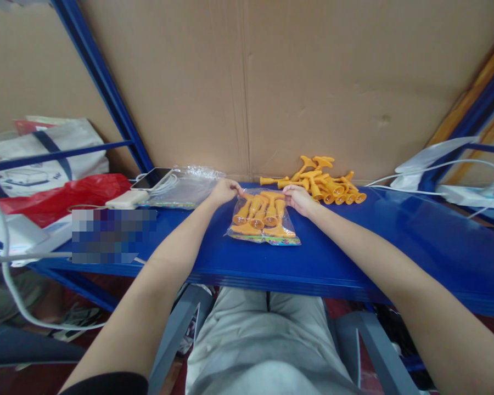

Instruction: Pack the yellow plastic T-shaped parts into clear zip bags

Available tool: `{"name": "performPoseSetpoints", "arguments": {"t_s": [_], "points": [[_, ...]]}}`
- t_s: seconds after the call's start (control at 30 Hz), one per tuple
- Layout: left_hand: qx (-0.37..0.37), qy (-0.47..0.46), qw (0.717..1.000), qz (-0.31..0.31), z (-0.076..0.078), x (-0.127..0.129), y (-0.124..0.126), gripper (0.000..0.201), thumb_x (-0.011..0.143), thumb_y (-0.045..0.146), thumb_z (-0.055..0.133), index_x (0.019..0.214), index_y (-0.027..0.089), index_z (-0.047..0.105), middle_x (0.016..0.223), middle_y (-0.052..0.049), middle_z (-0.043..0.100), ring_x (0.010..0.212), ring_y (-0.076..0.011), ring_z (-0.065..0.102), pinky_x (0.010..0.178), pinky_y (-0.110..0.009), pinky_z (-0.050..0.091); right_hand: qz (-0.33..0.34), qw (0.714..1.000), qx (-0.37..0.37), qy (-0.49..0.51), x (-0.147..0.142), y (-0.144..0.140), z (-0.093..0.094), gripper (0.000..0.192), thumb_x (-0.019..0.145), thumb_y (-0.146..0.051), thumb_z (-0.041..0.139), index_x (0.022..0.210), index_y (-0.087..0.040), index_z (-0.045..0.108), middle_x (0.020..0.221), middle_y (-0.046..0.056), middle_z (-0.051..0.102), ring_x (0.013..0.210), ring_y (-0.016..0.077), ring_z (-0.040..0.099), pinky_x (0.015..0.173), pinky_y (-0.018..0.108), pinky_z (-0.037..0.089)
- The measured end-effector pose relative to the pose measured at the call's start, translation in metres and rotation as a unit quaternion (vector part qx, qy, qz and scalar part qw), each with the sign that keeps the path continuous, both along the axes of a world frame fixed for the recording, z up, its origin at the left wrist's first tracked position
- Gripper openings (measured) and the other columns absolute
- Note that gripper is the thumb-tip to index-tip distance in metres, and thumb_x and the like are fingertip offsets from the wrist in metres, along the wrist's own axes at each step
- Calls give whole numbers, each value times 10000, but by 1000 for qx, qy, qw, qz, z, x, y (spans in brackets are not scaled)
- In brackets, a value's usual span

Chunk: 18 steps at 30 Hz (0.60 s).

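Both hands, left hand [224, 192] and right hand [297, 196], pinch the filled clear bag's [263, 219] far edge; loose orange toys [325, 184] remain unbagged on the worktop [395, 241].

The desk [395, 236] is glossy blue. The clear bag [263, 219] holds orange plastic pieces and has a multicoloured strip along its near edge. The loose pile [325, 184] is orange. A red bag [61, 197] lies at left against brown cardboard [271, 82].
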<state>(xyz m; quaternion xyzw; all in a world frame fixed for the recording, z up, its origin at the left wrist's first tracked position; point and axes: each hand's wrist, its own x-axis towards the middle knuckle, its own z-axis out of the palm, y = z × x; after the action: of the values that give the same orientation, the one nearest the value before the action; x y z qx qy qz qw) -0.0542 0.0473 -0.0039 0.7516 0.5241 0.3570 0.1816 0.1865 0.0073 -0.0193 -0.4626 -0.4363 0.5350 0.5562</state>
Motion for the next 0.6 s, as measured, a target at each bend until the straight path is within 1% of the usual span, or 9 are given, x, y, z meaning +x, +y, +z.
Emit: {"name": "performPoseSetpoints", "arguments": {"t_s": [0.1, 0.17, 0.27, 0.33, 0.4, 0.47, 0.6], "points": [[61, 77, 995, -5, -1, 2, 1, 274, 592, 21, 454, 605, 155, 693, 679, -20, 724, 732, -170, 678, 756, -260, 524, -8, 1000, 3, -6, 0, 2, -2, 256, 738, 47, 407, 631, -180, 455, 563, -31, 537, 523, 94, 566, 554, 201, 484], [90, 127, 988, -7, -2, 3, 0, 288, 600, 28, 440, 628, 164, 692, 708, -18, 729, 749, -170, 676, 762, -255, 513, -16, 999, 10, -28, 0, 6, -5, 227, 696, 28, 410, 632, -186, 453, 569, -35, 525, 527, 99, 553, 553, 208, 484], [123, 193, 973, 11, -1, 3, -2, 288, 644, 38, 442, 677, 179, 691, 757, -28, 732, 805, -186, 677, 762, -256, 496, -41, 993, 45, -101, 1, 13, -10, 185, 634, -16, 411, 614, -193, 465, 568, -45, 494, 526, 104, 514, 556, 221, 478], [134, 235, 962, 34, 0, 4, -5, 281, 684, 49, 449, 719, 186, 692, 787, -43, 732, 847, -206, 678, 751, -263, 487, -51, 982, 84, -163, 3, 17, -14, 172, 591, -36, 399, 585, -195, 466, 563, -45, 481, 537, 110, 503, 576, 232, 478], [133, 273, 951, 55, 2, 5, -9, 268, 722, 65, 458, 758, 194, 690, 827, -58, 735, 884, -224, 677, 745, -273, 480, -49, 964, 122, -232, 5, 20, -16, 166, 555, -49, 384, 555, -199, 454, 547, -39, 478, 549, 122, 511, 598, 246, 477], [127, 304, 942, 70, 4, 7, -13, 256, 755, 83, 463, 792, 202, 687, 882, -69, 739, 920, -236, 675, 745, -281, 475, -47, 936, 163, -308, 7, 21, -16, 157, 543, -61, 380, 529, -203, 446, 531, -28, 486, 566, 138, 530, 628, 263, 473], [111, 357, 924, 85, 7, 11, -19, 255, 793, 108, 454, 847, 213, 679, 963, -78, 737, 964, -250, 671, 747, -294, 471, -44, 887, 221, -403, 11, 17, -11, 176, 565, -56, 400, 488, -203, 460, 538, -1, 531, 639, 163, 566, 700, 278, 448]]}}
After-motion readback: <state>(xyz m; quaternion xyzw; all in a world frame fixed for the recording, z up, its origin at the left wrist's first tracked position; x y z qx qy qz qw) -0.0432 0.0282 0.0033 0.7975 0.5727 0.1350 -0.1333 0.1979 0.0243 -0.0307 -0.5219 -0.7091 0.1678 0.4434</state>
